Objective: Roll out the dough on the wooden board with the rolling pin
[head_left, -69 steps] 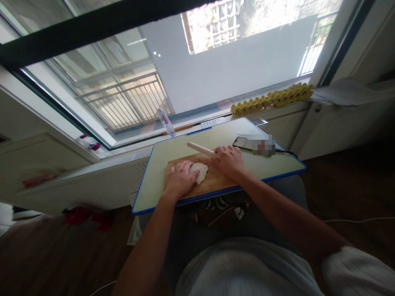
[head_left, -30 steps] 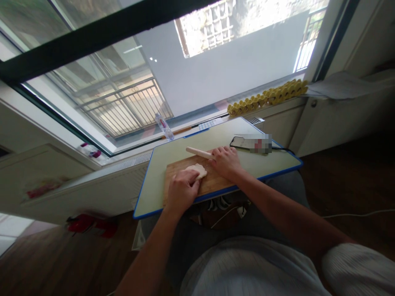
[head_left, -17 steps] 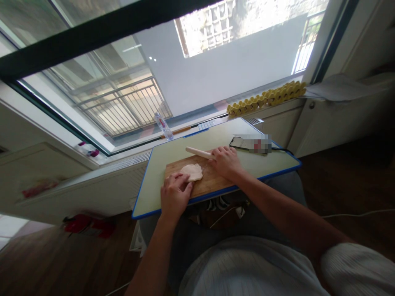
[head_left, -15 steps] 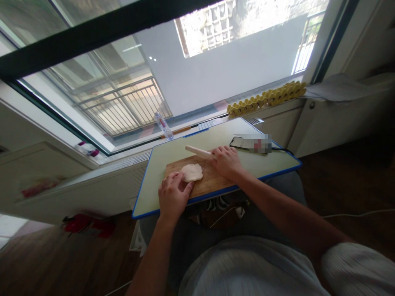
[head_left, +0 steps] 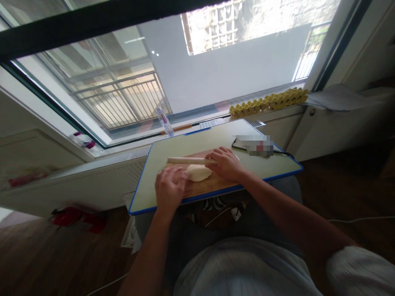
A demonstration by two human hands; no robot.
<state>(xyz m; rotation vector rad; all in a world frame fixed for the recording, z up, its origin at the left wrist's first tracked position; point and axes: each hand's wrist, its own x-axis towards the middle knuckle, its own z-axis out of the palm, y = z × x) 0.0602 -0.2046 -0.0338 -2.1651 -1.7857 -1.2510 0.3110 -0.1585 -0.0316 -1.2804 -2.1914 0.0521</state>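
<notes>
The right hand (head_left: pixel 225 164) is closed over the right end of a pale rolling pin (head_left: pixel 187 160), which runs left from the grip along the far side of a flattened round of dough (head_left: pixel 199 173). The dough lies on a wooden cutting board (head_left: pixel 197 190), between the two hands and on the wearer's side of the pin. The left hand (head_left: pixel 169 187) is palm down at the board's left side, fingers bent, their tips at the dough's left edge and just below the pin's free end — they are blurred, and I cannot tell whether they pinch anything. The board sits at the near edge of a pale folding table (head_left: pixel 154 164) with blue trim. Farther back on the tabletop, right of the pin, lies a phone (head_left: pixel 240 144), partly pixelated. Along the windowsill beyond stand a clear plastic bottle (head_left: pixel 166 123), leaning in this view, and a row of yellow egg trays (head_left: pixel 268 103).
</notes>
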